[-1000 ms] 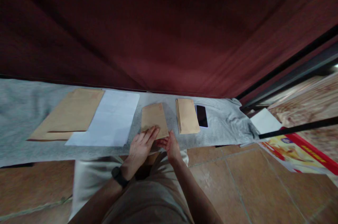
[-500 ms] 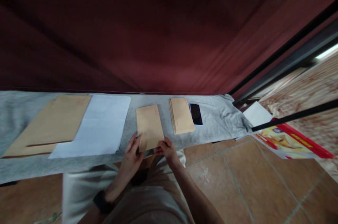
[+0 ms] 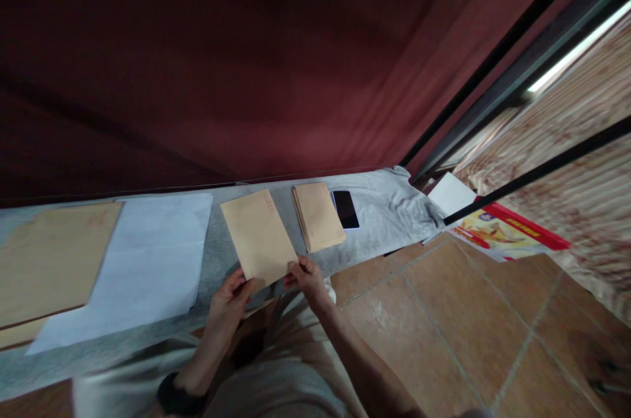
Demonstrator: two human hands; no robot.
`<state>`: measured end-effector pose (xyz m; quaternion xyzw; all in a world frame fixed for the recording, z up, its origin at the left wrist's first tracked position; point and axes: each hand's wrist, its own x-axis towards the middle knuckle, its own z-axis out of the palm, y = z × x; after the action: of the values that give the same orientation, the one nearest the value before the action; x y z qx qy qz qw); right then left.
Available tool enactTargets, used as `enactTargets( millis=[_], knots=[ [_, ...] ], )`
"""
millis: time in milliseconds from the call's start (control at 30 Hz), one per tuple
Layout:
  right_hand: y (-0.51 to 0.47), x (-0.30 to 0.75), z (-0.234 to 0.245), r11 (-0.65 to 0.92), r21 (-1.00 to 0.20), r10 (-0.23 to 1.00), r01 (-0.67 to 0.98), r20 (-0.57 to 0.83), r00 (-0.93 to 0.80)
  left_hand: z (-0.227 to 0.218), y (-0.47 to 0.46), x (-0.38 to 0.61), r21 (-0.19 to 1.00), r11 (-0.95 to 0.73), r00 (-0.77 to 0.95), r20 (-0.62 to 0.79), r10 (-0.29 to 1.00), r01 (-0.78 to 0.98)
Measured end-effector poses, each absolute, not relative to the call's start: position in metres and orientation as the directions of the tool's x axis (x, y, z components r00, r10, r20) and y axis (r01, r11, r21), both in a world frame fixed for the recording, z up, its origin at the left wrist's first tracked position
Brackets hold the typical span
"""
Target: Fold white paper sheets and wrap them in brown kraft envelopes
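A tan paper envelope [image 3: 259, 234] with small red print at its far right corner is held over the grey cloth [image 3: 382, 208]. My left hand [image 3: 231, 293] pinches its near left corner, thumb on top. At the near right corner my right hand [image 3: 305, 277] grips the same envelope between thumb and fingers. Just right of it lies a stack of tan envelopes [image 3: 320, 217], slightly fanned at the left edge. White paper sheets [image 3: 152, 254] lie to the left, beside larger tan envelopes [image 3: 54, 260] that are cut off by the frame's left edge.
A dark phone [image 3: 346, 209] lies on the cloth right of the stack. A dark red hanging fabric [image 3: 296, 76] rises behind the narrow surface. On the right are a black metal bar [image 3: 542, 168], a white sheet [image 3: 451, 194] and a red and yellow printed package [image 3: 513, 227] above the tiled floor.
The envelope in my hands has been raised and tilted, its far end turned leftward. Both hands still hold its near corners. My view has turned, shifting the surroundings leftward.
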<state>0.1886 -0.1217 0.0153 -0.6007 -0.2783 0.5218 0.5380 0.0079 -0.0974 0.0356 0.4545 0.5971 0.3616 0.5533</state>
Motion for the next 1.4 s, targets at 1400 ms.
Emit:
enactTargets(
  millis=[1400],
  knots=[
    [-0.119,0.329,-0.003,-0.160,-0.983,0.727,-0.088,-0.178,0.664,0.031,-0.043,0.171,0.889,0.045,0.198,-0.151,0.969,0.456]
  ],
)
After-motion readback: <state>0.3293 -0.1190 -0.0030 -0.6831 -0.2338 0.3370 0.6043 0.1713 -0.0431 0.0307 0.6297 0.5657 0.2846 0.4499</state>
